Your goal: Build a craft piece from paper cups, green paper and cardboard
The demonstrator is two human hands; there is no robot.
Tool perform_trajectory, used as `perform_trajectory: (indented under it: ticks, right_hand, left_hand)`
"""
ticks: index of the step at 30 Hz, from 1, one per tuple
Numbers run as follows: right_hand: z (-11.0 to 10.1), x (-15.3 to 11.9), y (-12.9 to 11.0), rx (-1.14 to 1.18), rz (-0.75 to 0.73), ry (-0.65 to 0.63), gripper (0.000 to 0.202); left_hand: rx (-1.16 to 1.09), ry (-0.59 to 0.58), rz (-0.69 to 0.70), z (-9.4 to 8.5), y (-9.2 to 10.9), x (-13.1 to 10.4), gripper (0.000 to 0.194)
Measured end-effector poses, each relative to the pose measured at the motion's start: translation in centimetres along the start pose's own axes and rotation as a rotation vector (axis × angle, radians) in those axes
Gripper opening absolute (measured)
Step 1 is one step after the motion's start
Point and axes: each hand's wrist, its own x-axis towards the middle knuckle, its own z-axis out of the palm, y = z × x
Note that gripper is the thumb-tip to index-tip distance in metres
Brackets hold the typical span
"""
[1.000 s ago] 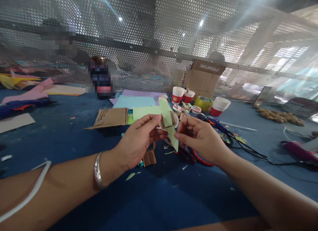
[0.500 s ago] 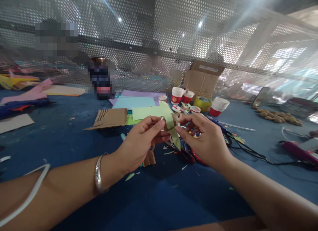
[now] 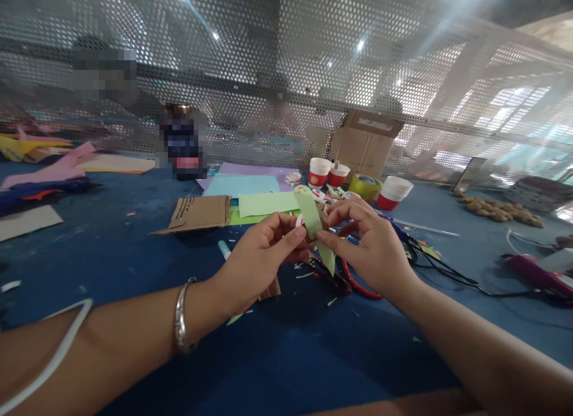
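Head view, centre of the frame: the left hand (image 3: 255,255) pinches a red-and-white piece (image 3: 299,221), the right hand (image 3: 373,243) the green strip (image 3: 307,213) beside it (flimsy, I'd say); an uneven tug could crease or tear the strip.

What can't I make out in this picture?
All in the head view:
- White piece: mostly hidden by the green strip and left hand.
- Cardboard scrap: partly behind the left hand.
- Blue tool: front hidden by the right hand.
- Purple object: cut off by the right edge.
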Motion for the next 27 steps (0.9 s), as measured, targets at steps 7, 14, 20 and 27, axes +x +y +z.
perform_trajectory:
  ticks: [7, 14, 20, 27]
  right_hand:
    - [-0.4, 0.3, 0.3, 0.41, 0.253, -0.133, 0.022]
    - [-0.5, 0.6, 0.1, 0.624, 0.395, -0.178, 0.03]
    - [-0.1, 0.3, 0.5, 0.683, 0.414, -0.24, 0.03]
    - [-0.1, 0.4, 0.1, 0.578, 0.388, -0.241, 0.025]
  left_hand:
    - [0.207, 0.06, -0.144, -0.4, 1.4, 0.5, 0.021]
    - [0.796, -0.022, -0.026, -2.3, 2.0, 1.6, 0.019]
    - [0.329, -0.094, -0.044, -0.8, 1.6, 0.6, 0.025]
    - [0.111, 0.041, -0.13, -0.6, 0.9, 0.4, 0.028]
